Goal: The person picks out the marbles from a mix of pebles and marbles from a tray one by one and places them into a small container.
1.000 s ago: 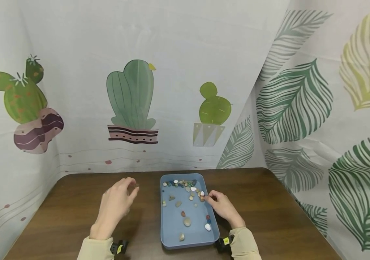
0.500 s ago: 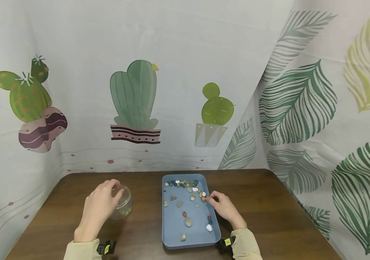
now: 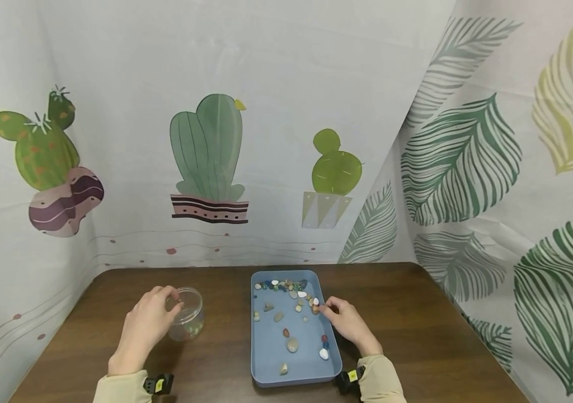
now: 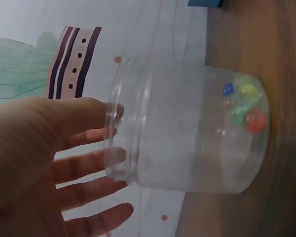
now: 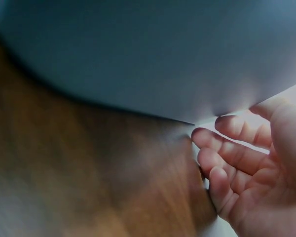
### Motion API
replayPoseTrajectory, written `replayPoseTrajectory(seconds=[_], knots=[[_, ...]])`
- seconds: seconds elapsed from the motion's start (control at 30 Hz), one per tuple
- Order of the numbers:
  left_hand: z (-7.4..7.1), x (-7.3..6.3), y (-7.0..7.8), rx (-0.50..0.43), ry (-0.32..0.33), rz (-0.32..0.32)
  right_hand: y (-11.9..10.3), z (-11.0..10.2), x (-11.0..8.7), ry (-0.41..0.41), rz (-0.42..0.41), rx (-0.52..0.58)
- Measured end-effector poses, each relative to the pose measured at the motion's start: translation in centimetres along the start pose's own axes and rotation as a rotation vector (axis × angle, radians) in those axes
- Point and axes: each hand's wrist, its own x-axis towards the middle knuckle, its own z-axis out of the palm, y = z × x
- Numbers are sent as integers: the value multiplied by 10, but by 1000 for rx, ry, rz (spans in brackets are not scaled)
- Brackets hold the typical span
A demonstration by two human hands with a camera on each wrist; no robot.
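My left hand (image 3: 148,322) is at the mouth of a clear round jar (image 3: 192,319) on the table, left of the tray. In the left wrist view its thumb and index finger (image 4: 96,113) come together at the jar's rim with a small dark pebble seemingly between them, blurred through the plastic; the other fingers are spread. Several coloured glass marbles (image 4: 246,106) lie in the jar's bottom. My right hand (image 3: 351,324) holds the right rim of a blue tray (image 3: 266,358), beside an orange stone (image 3: 315,309). In the right wrist view the tray wall partly hides the thumb.
Several pebbles (image 3: 278,317) lie scattered in the tray, with more stones and coloured glass pieces (image 3: 281,286) crowded at its far end. A printed cloth (image 3: 276,168) hangs behind the brown table (image 3: 407,336).
My left hand has moved left and come to the jar's mouth, bringing the jar into sight; it shifts slightly further left in the last half second. My right hand stays at the tray rim.
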Motion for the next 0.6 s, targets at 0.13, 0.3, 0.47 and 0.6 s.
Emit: replayPoseTrajectory(seconds=[0.13, 0.3, 0.47, 0.6], knots=[[4, 0, -1, -14, -42, -12, 0, 0, 0, -1, 1, 1], [4, 0, 0, -18, -43, -17, -1, 0, 0, -4, 4, 8], [4, -1, 1, -14, -42, -16, -1, 0, 0, -3, 5, 3], [4, 0, 0, -4, -37, -7, -1, 0, 1, -4, -2, 1]])
